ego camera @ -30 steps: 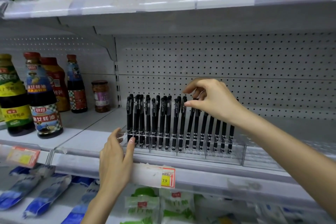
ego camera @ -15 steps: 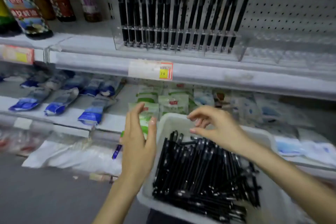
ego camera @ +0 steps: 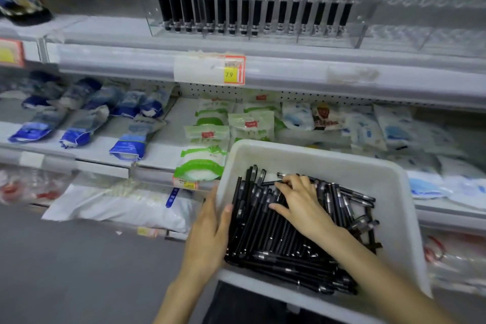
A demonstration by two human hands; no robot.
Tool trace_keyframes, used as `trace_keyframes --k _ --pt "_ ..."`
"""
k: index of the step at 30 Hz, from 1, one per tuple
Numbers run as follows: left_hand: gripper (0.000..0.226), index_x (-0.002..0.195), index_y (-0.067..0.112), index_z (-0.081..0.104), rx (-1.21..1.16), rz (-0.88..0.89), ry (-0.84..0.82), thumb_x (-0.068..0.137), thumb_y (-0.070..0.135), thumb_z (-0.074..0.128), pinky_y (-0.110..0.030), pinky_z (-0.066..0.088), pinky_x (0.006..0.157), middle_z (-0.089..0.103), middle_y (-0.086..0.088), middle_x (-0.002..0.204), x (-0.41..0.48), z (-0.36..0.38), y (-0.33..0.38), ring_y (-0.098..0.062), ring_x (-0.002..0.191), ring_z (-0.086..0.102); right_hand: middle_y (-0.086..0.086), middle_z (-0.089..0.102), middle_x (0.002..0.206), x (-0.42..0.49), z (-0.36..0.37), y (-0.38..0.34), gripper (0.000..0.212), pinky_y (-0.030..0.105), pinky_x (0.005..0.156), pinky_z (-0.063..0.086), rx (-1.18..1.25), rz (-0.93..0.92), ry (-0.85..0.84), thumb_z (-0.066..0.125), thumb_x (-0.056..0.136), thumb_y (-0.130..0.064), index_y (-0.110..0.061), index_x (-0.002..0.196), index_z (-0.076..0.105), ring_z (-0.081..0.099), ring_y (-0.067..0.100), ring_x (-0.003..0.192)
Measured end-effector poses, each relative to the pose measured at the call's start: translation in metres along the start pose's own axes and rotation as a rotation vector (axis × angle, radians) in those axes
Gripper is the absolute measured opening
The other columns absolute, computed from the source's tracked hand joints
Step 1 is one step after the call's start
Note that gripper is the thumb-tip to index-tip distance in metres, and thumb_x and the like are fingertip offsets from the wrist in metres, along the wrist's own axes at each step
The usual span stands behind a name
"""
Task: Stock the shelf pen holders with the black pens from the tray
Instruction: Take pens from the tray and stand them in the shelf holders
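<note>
Found black pens [ego camera: 289,239] heaped loose in white tray [ego camera: 315,158] below the shelf; judged them light, stiff, smooth-barrelled and apt to roll, best pinched mid-barrel one at a time. Logged right hand [ego camera: 299,202] spread on the heap with nothing pinched yet, left hand [ego camera: 210,234] laid straight-fingered against tray's left wall, thumb on rim. Counted one tray, roughly sixteen pens standing in clear pen holder [ego camera: 252,34], likely several dozen in heap, too tangled for exact count.
</note>
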State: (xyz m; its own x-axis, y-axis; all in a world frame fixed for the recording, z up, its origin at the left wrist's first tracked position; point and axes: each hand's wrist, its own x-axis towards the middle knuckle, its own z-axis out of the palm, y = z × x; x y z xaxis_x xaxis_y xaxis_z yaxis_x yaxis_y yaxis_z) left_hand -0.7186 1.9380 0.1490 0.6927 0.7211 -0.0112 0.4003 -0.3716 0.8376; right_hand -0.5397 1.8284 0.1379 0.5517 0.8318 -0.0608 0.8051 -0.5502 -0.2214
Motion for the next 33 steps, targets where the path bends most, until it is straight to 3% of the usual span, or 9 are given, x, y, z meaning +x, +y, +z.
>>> trace_keyframes --k 4,8,12,16,20,24,28,30,33 --pt "0.014 0.109 0.043 0.043 -0.002 -0.022 0.008 0.100 0.035 0.037 -0.010 0.038 0.068 0.062 0.014 0.096 0.000 0.002 -0.006 -0.001 0.085 0.058 0.001 0.035 0.144 -0.001 0.007 0.004 0.062 0.036 0.106 0.024 -0.063 -0.028 0.025 0.046 0.094 -0.051 -0.016 0.144 0.036 0.024 0.022 0.133" --pt "0.012 0.109 0.034 0.045 -0.003 -0.029 0.017 0.099 0.034 0.038 -0.007 0.038 0.060 0.061 0.008 0.078 0.001 0.003 -0.008 -0.004 0.070 0.058 -0.005 0.048 0.133 -0.009 0.011 0.006 0.057 0.031 0.099 0.024 0.013 -0.079 0.078 0.050 0.093 -0.048 -0.021 0.142 0.040 0.031 0.018 0.123" --pt "0.028 0.101 0.025 0.051 -0.041 -0.048 0.032 0.093 0.046 0.035 -0.023 0.038 0.059 0.060 0.003 0.071 -0.004 0.004 -0.010 -0.004 0.063 0.057 -0.006 0.051 0.126 -0.018 0.014 0.006 0.054 0.031 0.101 0.027 0.125 -0.096 0.107 0.059 0.089 -0.042 -0.022 0.137 0.047 0.033 0.016 0.117" --pt "0.027 0.103 0.020 0.054 -0.071 -0.071 0.048 0.096 0.040 0.037 -0.017 0.039 0.052 0.061 -0.004 0.068 -0.017 0.004 -0.009 -0.005 0.054 0.054 -0.013 0.046 0.118 -0.027 0.011 0.003 0.049 0.023 0.103 0.030 0.415 -0.050 0.064 0.070 0.083 -0.033 -0.026 0.128 0.053 0.036 0.005 0.114" --pt "0.025 0.103 0.024 0.055 -0.074 -0.109 0.039 0.098 0.040 0.036 -0.014 0.042 0.059 0.067 -0.011 0.083 -0.031 0.003 -0.007 -0.002 0.060 0.054 -0.018 0.048 0.109 -0.039 0.005 -0.002 0.046 0.014 0.089 0.047 0.682 -0.037 0.018 0.079 0.074 -0.020 -0.043 0.105 0.053 0.056 0.002 0.094" --pt "0.014 0.098 0.036 0.050 -0.085 -0.134 0.063 0.101 0.034 0.037 -0.009 0.039 0.057 0.065 -0.005 0.079 -0.044 0.000 -0.003 0.008 0.062 0.055 -0.011 0.059 0.107 -0.051 0.002 -0.010 0.047 0.017 0.080 0.052 0.838 -0.006 -0.029 0.081 0.072 -0.014 -0.044 0.098 0.057 0.063 0.003 0.088" --pt "0.032 0.124 0.029 0.046 -0.108 -0.069 0.105 0.096 0.042 0.037 -0.001 0.037 0.072 0.058 0.023 0.102 -0.047 -0.011 0.010 0.017 0.091 0.054 -0.009 0.067 0.097 -0.061 -0.018 -0.019 0.054 0.017 0.081 0.052 0.849 -0.099 -0.002 0.079 0.075 -0.015 -0.057 0.101 0.059 0.064 0.004 0.090" --pt "0.054 0.136 0.026 0.042 -0.099 0.024 0.141 0.090 0.051 0.036 -0.016 0.039 0.094 0.051 0.020 0.124 -0.039 -0.026 0.026 0.000 0.117 0.050 -0.014 0.071 0.098 -0.059 -0.054 -0.026 0.060 0.018 0.086 0.052 0.859 -0.160 0.107 0.077 0.075 -0.015 -0.064 0.105 0.058 0.066 0.003 0.092" --pt "0.056 0.142 0.025 0.039 -0.046 0.220 0.280 0.095 0.055 0.037 -0.030 0.038 0.101 0.045 0.012 0.136 -0.014 -0.060 0.067 -0.008 0.124 0.046 -0.012 0.071 0.106 -0.051 -0.134 -0.039 0.059 0.020 0.090 0.052 0.914 -0.295 0.340 0.074 0.076 -0.008 -0.046 0.119 0.060 0.068 0.005 0.094"
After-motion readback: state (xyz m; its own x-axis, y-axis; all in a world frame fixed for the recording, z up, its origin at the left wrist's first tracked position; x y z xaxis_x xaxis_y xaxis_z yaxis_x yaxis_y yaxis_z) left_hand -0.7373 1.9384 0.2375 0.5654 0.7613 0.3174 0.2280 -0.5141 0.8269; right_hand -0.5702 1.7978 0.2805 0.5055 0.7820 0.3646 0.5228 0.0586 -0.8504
